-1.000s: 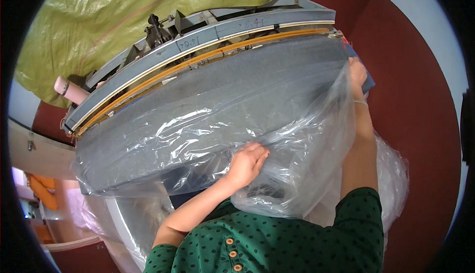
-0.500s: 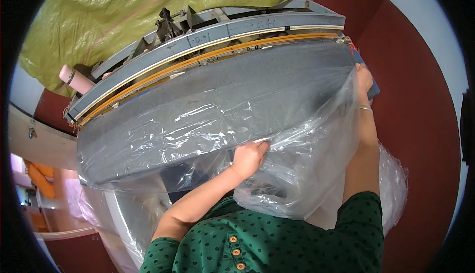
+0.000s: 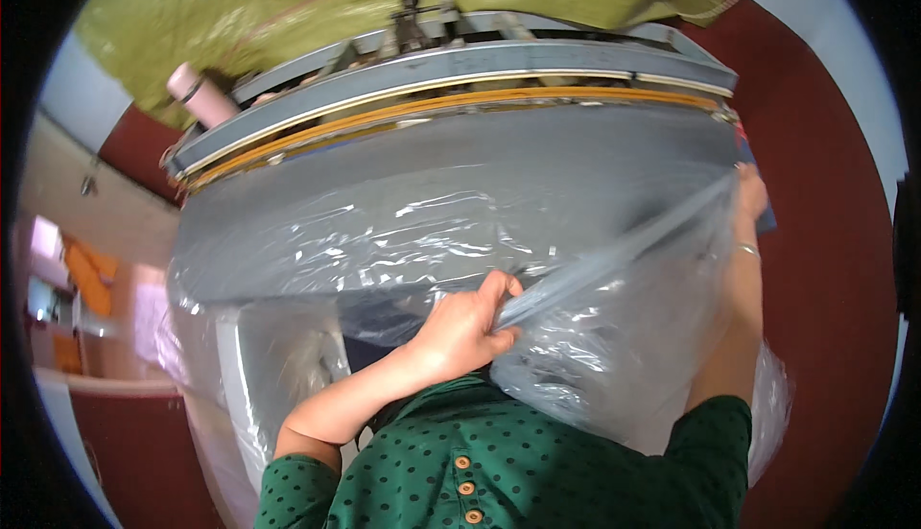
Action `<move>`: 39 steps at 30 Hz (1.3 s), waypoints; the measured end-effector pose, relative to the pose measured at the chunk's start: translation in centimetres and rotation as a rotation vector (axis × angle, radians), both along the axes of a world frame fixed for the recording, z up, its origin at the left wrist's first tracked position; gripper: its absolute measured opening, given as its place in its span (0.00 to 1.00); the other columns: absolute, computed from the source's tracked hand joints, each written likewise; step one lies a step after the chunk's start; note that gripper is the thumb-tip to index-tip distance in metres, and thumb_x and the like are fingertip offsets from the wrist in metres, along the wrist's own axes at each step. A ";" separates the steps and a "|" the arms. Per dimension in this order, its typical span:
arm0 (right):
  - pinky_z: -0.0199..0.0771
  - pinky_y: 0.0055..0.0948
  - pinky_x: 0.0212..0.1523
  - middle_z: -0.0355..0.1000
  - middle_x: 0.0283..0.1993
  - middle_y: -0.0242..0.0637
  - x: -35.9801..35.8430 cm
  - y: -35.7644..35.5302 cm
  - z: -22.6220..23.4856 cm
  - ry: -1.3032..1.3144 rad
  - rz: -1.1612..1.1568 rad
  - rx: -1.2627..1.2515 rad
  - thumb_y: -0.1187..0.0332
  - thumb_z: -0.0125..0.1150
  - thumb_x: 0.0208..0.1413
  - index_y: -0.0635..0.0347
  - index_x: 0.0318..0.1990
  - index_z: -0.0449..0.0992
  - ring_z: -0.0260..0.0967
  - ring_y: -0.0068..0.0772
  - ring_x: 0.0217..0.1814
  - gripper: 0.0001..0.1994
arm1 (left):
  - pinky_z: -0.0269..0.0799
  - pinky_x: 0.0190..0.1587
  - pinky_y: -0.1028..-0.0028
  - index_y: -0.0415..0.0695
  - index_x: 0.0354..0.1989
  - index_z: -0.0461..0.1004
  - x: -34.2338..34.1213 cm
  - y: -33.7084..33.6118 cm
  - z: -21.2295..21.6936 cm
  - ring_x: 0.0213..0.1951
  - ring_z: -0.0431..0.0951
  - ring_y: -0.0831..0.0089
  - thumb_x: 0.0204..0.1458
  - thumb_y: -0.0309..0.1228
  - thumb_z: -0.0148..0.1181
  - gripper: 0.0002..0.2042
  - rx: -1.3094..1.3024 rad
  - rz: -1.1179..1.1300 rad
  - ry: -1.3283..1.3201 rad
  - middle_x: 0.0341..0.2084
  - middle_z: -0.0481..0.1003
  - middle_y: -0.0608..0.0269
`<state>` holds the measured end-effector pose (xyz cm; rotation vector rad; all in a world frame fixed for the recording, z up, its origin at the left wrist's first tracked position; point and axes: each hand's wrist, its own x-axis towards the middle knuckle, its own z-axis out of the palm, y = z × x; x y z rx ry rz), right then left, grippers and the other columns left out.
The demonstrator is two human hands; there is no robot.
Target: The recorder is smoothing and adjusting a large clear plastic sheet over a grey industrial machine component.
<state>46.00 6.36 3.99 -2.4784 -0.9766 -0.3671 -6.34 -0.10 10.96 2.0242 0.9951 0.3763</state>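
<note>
A sheet of clear plastic film (image 3: 624, 356) drapes over a long grey padded board (image 3: 614, 155) and hangs down its near side toward my lap. At the board's right end my right hand (image 3: 751, 193) is closed on the film's edge. My left hand (image 3: 465, 328) is near the middle, just in front of the board's near edge, with thumb and forefinger around a gathered fold of the film. That fold runs taut and slanting between my two hands. The other fingers of my left hand are partly hidden.
Behind the board runs a grey metal frame (image 3: 460, 67) with an orange strip (image 3: 537, 97) along it. A pink bottle (image 3: 200, 93) stands at its left end. Yellow-green woven sheeting (image 3: 336, 1) lies beyond. Dark red floor (image 3: 825, 270) shows at the right.
The view has shifted, so the board sits farther right. My left hand has come nearer my body, its thumb and forefinger spread wider, and the film between my hands has drawn into a tight fold.
</note>
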 end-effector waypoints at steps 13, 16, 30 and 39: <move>0.61 0.47 0.32 0.68 0.34 0.50 2.0 -0.2 -0.6 -0.119 0.047 -0.084 0.52 0.36 0.54 0.58 0.35 0.66 0.63 0.57 0.37 0.19 | 0.66 0.25 0.75 0.40 0.24 0.69 -21.9 -2.2 4.5 0.24 0.71 0.68 0.27 0.12 0.44 0.14 0.824 0.785 0.365 0.20 0.69 0.60; 0.61 0.46 0.33 0.67 0.35 0.50 2.1 0.2 -0.7 -0.117 0.053 -0.086 0.52 0.36 0.55 0.58 0.36 0.66 0.63 0.57 0.38 0.19 | 0.64 0.26 0.79 0.37 0.26 0.69 -30.0 -1.3 7.9 0.24 0.69 0.76 0.32 0.14 0.47 0.10 0.582 0.969 0.164 0.18 0.68 0.61; 0.62 0.45 0.34 0.67 0.37 0.51 2.7 0.2 -1.5 -0.105 0.057 -0.041 0.54 0.35 0.55 0.58 0.40 0.66 0.63 0.57 0.39 0.19 | 0.67 0.42 0.68 0.43 0.43 0.68 -26.8 5.5 -2.6 0.42 0.69 0.56 0.46 0.38 0.51 0.17 0.666 0.619 0.442 0.43 0.68 0.56; 0.63 0.38 0.39 0.68 0.39 0.49 6.4 0.0 -2.6 0.031 0.080 -0.025 0.53 0.36 0.55 0.60 0.44 0.66 0.64 0.51 0.41 0.21 | 0.69 0.31 0.67 0.44 0.32 0.72 -25.1 7.8 -2.3 0.31 0.71 0.62 0.44 0.39 0.53 0.12 0.758 0.577 0.510 0.28 0.70 0.62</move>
